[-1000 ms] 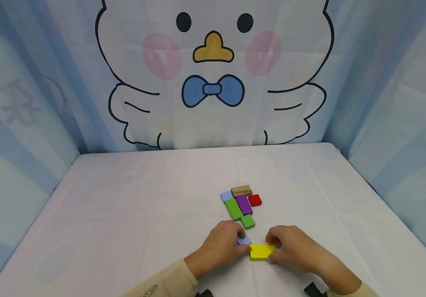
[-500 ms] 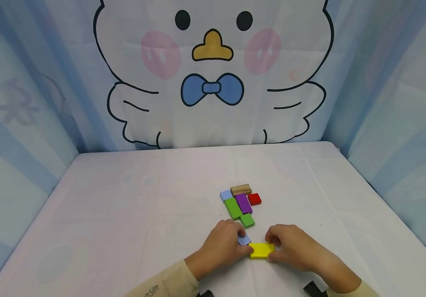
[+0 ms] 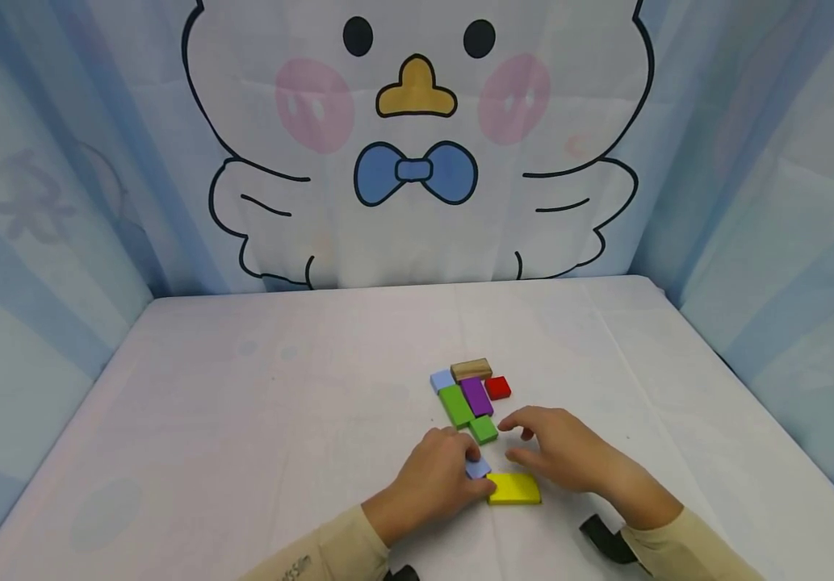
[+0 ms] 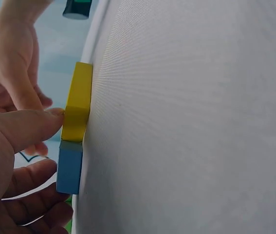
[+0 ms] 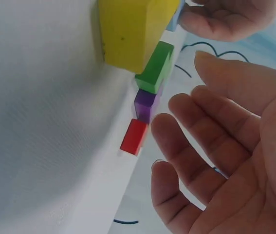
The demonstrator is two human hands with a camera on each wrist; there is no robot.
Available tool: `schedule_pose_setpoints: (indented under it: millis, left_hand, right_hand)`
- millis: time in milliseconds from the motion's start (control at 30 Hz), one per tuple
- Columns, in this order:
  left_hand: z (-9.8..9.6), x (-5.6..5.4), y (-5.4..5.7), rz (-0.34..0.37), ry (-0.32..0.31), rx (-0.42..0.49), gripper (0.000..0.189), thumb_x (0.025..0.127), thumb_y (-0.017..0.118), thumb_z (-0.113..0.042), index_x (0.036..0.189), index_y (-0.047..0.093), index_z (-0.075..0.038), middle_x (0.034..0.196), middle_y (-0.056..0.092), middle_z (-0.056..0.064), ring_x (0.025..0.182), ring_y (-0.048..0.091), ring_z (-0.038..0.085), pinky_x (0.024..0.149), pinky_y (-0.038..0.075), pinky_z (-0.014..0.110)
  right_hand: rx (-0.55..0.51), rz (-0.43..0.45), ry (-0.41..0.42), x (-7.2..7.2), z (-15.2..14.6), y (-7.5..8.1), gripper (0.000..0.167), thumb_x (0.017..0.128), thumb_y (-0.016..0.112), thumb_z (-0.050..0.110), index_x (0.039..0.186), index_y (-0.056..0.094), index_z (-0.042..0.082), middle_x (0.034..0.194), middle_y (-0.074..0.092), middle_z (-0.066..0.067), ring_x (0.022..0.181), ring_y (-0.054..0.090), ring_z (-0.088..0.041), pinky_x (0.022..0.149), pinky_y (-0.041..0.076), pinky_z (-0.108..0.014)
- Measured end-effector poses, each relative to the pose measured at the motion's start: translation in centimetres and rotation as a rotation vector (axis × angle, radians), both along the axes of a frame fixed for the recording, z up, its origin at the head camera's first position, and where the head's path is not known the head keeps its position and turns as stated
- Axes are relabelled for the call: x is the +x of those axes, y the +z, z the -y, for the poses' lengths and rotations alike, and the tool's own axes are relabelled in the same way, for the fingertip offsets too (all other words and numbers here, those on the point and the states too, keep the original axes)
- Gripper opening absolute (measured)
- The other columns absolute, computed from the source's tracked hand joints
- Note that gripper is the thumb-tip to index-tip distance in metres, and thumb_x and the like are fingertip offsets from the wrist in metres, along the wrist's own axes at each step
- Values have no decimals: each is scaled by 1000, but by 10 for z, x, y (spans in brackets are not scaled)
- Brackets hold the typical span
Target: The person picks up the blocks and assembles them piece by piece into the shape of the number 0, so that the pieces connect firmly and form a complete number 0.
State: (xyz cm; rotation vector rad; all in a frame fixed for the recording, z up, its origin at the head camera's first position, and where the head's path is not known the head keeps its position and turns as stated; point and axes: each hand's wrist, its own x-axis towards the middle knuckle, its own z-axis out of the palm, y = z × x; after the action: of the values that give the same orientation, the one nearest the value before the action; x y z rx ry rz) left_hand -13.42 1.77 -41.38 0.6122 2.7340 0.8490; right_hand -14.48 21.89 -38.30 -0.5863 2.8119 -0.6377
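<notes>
My left hand [image 3: 433, 476] curls round a light blue block [image 3: 477, 467], its thumb touching the left end of a yellow block [image 3: 514, 489]. In the left wrist view the yellow block [image 4: 78, 102] and the blue block [image 4: 69, 168] meet end to end on the table, fingertips at the blue one's far end. My right hand [image 3: 569, 452] hovers to the right, fingers relaxed and apart, holding nothing. Its fingertips are beside a small green block [image 3: 484, 429]. The right wrist view shows the spread right hand [image 5: 225, 136] close to the yellow block [image 5: 133, 34].
Beyond the hands lies a cluster: a longer green block [image 3: 456, 406], a purple block [image 3: 477, 396], a red block [image 3: 498, 388], another light blue block [image 3: 442, 382] and a wood-coloured block [image 3: 471, 369]. A white cloth covers the table [image 3: 242, 420]; printed curtains [image 3: 417, 234] stand behind and at both sides.
My right hand has let go of the yellow block's right end and moved up and away, toward the small green block. The left hand stays in place; the yellow block is almost unmoved.
</notes>
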Motion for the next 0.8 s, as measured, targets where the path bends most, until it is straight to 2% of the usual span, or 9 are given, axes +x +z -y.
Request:
schedule_pose_setpoints:
  millis: [167, 333, 567, 800]
  left_hand:
    - [1, 0, 0, -19, -6, -2, 35, 79, 86, -38, 95, 71, -11, 78, 53, -5, 75, 45, 12, 62, 41, 20]
    - [1, 0, -1, -21, -7, 4, 35, 79, 86, -38, 95, 72, -10, 78, 53, -5, 75, 46, 11, 62, 41, 20]
    - [1, 0, 0, -26, -9, 21, 34, 79, 86, -36, 93, 72, -9, 78, 53, -5, 75, 46, 12, 61, 40, 21]
    - [2, 0, 2, -14, -11, 27, 34, 79, 86, -35, 94, 73, -7, 78, 53, -4, 75, 46, 12, 62, 40, 21]
  right_hand:
    - [23, -39, 68, -13, 6, -3, 28, 89, 75, 14, 117, 70, 10, 106, 69, 0, 89, 61, -17, 84, 54, -40]
    - [39, -30, 90, -21, 10, -6, 29, 89, 75, 12, 117, 70, 10, 104, 68, 1, 89, 61, -17, 82, 54, -38]
    - [31, -10, 67, -26, 15, -8, 27, 88, 74, 8, 115, 70, 8, 103, 68, 1, 89, 60, -18, 83, 54, -39]
    - [28, -7, 10, -28, 18, -8, 19, 87, 75, 6, 105, 71, 9, 98, 67, 3, 89, 58, -18, 86, 52, -40]
